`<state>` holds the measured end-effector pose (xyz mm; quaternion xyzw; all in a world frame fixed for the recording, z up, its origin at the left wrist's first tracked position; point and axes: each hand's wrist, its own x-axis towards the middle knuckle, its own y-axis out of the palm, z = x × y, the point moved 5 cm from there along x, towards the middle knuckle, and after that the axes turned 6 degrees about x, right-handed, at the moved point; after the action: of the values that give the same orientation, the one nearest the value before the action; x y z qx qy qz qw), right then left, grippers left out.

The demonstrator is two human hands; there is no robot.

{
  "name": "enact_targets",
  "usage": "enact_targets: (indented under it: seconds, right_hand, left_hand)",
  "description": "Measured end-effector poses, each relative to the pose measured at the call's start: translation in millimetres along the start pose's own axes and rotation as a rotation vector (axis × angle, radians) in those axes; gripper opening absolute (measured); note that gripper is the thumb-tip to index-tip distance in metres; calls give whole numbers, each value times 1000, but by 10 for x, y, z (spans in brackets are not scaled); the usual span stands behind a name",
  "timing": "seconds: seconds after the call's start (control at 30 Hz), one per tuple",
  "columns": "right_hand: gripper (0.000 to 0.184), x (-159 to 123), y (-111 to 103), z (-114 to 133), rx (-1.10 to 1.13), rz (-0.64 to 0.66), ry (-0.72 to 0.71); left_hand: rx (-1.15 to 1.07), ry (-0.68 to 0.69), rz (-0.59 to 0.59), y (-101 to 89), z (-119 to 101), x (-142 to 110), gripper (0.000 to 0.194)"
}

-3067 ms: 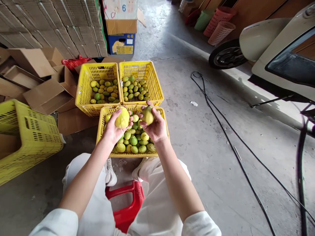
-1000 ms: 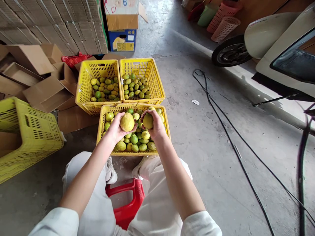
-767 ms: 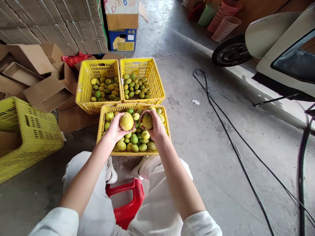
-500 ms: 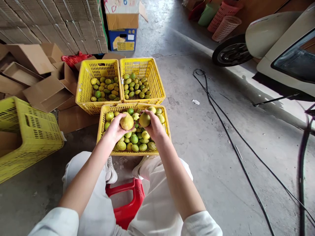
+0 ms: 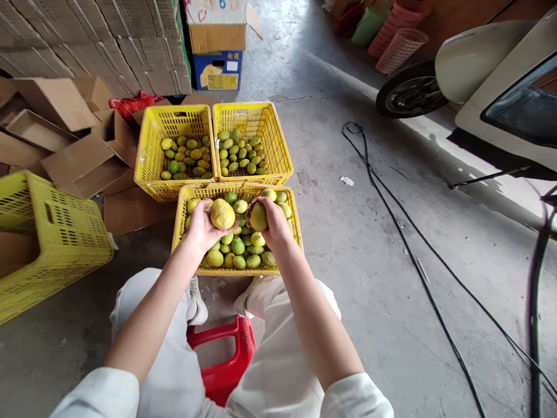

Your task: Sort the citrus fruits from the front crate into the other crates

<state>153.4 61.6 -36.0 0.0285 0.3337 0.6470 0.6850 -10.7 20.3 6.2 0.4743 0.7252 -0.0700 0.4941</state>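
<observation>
My left hand is curled under a large, bumpy yellow lemon. In my right hand is a greener lemon, gripped from its right side. Both hands are above the front yellow crate, which holds many green and yellow lemons. Behind it stand two more yellow crates side by side: the back left crate and the back right crate, each with smaller green and yellow lemons on its bottom.
A further yellow crate stands at the left. Cardboard boxes lie heaped behind it, near a stacked cardboard wall. Beneath me is a red stool. Black cables cross the floor at right, near a white vehicle.
The lemon in my left hand has turned, and those fingers have opened more beneath it. My right hand has rotated its lemon slightly. The crates have not moved.
</observation>
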Motion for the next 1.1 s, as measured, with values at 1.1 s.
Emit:
enact_targets:
  seconds: [1.1]
  right_hand:
    - [20,-170,192,138,329,57,221]
  left_hand:
    - [-201,249,30,94,-188,-130,32]
